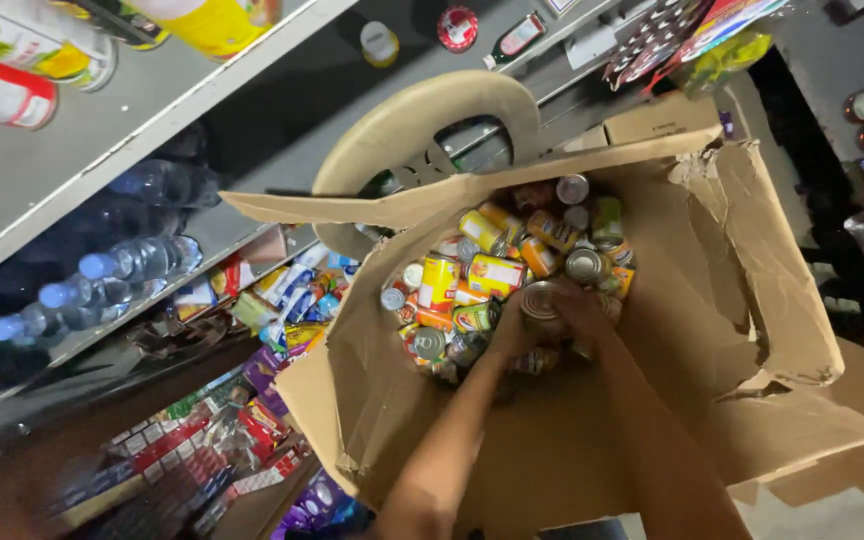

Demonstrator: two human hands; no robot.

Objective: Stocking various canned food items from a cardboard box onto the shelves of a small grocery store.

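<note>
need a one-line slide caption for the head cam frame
Both hands, left hand and right hand, reach into a torn cardboard box of mixed tin cans, gripping one silver-topped can, beside stocked shop shelves.

Silver-topped can [542, 301] tilted, lid up, atop heap of colourful cans [482, 270] inside torn cardboard box [742, 260]

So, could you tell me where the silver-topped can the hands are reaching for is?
In the head view, the silver-topped can sits inside the cardboard box, right of centre, between the left hand and right hand.
</note>
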